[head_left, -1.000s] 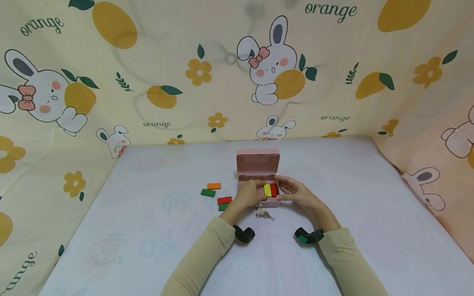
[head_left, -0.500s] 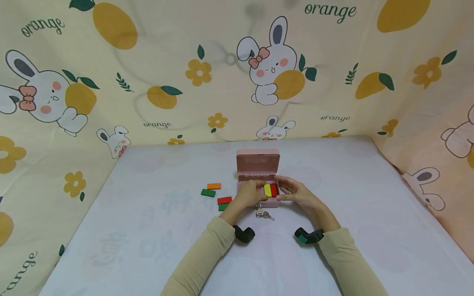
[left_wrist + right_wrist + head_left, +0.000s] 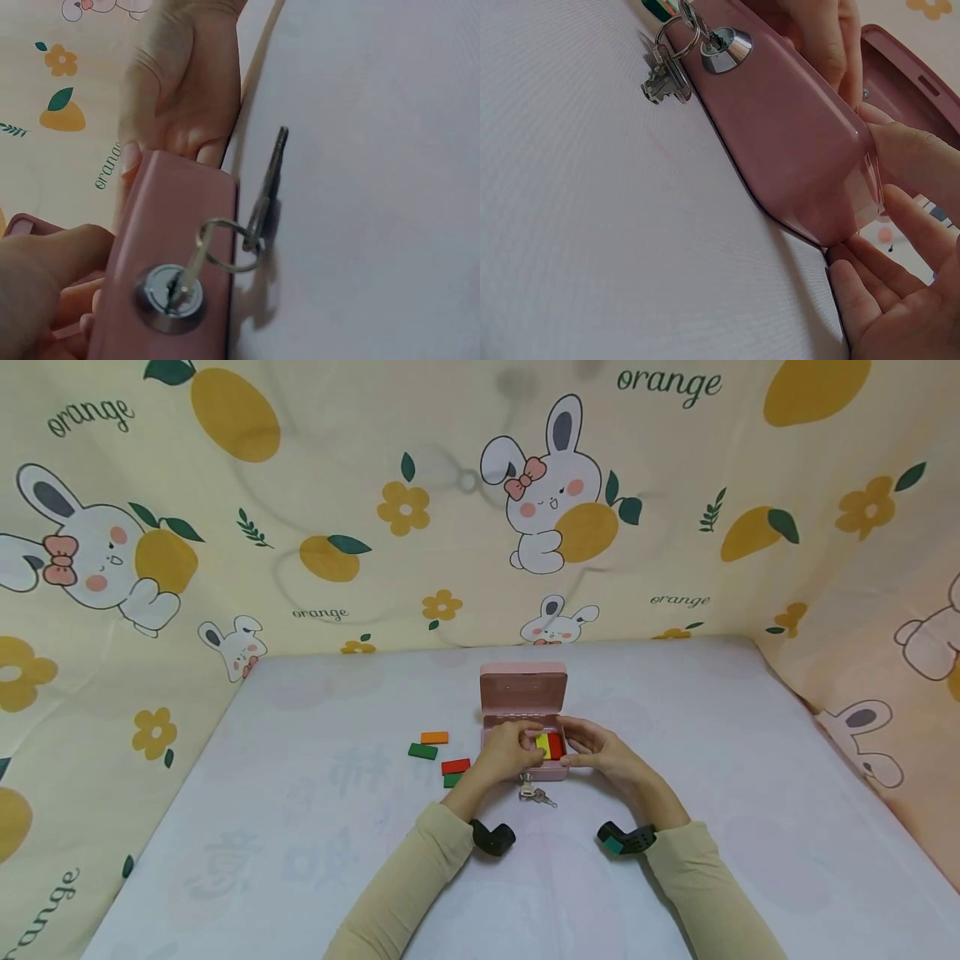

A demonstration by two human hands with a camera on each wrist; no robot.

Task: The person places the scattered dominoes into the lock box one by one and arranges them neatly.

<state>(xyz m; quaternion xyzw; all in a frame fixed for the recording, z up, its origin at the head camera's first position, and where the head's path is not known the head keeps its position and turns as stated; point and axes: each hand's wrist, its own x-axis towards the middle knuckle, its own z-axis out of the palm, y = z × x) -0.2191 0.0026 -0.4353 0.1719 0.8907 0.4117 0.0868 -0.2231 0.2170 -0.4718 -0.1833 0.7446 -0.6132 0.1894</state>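
Observation:
A pink metal cash box (image 3: pixel 522 693) stands on the table with its lid raised. My left hand (image 3: pixel 506 750) reaches over its front wall into the tray, thumb and fingers bent beside a yellow block (image 3: pixel 542 744). I cannot tell whether they pinch a block. Against that yellow one lies a red block (image 3: pixel 556 746), at the box's right side. My right hand (image 3: pixel 613 760) grips the right end, its thumb on the rim and its fingers along the side wall in the right wrist view. A key sits in the front lock (image 3: pixel 171 291), and more keys (image 3: pixel 666 81) dangle from its ring.
Left of the box lie loose blocks: an orange block (image 3: pixel 433 737), a green block (image 3: pixel 422 751), a red block (image 3: pixel 455 767) and another green block (image 3: pixel 452 781) partly behind the left arm. A patterned cloth (image 3: pixel 450 510) hangs behind the white table (image 3: pixel 300 860).
The left hand's fingers have shifted slightly over the tray, covering more of the yellow block. The left wrist has edged a little left. The right hand and the box keep their place.

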